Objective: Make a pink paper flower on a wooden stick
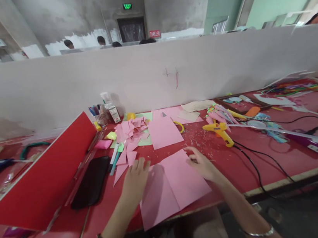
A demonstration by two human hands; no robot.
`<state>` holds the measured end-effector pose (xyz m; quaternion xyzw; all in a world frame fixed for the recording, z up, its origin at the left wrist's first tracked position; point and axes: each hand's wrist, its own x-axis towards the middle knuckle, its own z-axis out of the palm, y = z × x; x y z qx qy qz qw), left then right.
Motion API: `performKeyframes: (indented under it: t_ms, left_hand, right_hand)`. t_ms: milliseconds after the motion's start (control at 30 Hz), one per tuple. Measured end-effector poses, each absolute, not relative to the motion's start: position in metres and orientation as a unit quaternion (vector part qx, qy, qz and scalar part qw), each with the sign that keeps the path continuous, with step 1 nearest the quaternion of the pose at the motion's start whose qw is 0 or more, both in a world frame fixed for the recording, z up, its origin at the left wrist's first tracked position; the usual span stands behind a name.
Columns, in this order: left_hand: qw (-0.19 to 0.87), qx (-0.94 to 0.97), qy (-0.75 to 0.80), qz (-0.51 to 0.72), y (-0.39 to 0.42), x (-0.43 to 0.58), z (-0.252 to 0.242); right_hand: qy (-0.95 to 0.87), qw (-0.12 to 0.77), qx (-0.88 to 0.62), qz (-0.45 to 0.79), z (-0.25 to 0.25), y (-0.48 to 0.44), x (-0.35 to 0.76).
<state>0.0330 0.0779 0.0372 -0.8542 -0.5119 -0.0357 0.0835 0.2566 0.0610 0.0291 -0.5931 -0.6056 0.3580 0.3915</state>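
A creased sheet of pink paper (184,178) lies unfolded at the table's front edge, its fold running down the middle. My left hand (137,176) rests over the upper left edge of this sheet, palm down with fingers stretched out. At the upper right corner, my right hand (201,164) has its fingers curled about the paper's edge, the index finger along the top. Just beyond is another pink sheet (165,132), with yellow-handled scissors (180,127) partly under it. Pink paper scraps (128,134) are piled to the left, near several pens (114,162).
A black phone (91,182) and a leaning red board (46,176) stand left. To the right, a yellow glue gun (219,130) trails black cord beside pastel craft pieces (219,113). A pen cup (99,115) stands near the white partition (141,74).
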Motion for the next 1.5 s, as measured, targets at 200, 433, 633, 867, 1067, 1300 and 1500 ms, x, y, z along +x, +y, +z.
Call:
performKeyframes:
  t_ms: [200,433,633,867,1067,1300,1500]
  left_hand:
    - [0.000,-0.899,-0.436,-0.041,0.077,0.052,0.033]
    - [0.001,-0.870,-0.489,-0.061,0.071,0.067,0.026]
    - [0.004,-0.855,-0.516,-0.050,0.068,0.074,0.027]
    - [0.020,-0.858,-0.511,-0.047,0.068,0.074,0.022]
    - [0.028,-0.859,-0.510,-0.035,0.068,0.075,0.024]
    - [0.048,-0.859,-0.510,-0.008,0.069,0.079,0.027]
    - [0.031,-0.858,-0.513,-0.016,0.066,0.080,0.028]
  right_hand:
    - [-0.632,0.419,-0.576,0.306,0.024,0.065,0.257]
    - [-0.636,0.396,-0.609,0.260,0.023,0.063,0.262]
    - [-0.652,0.362,-0.636,0.199,0.017,0.047,0.254]
    - [-0.681,0.269,-0.673,0.107,0.018,0.040,0.247]
    - [-0.711,0.216,-0.667,0.058,0.021,0.040,0.247]
    - [-0.696,0.191,-0.689,0.061,0.019,0.040,0.247]
    - [-0.688,0.245,-0.678,0.087,0.016,0.037,0.252]
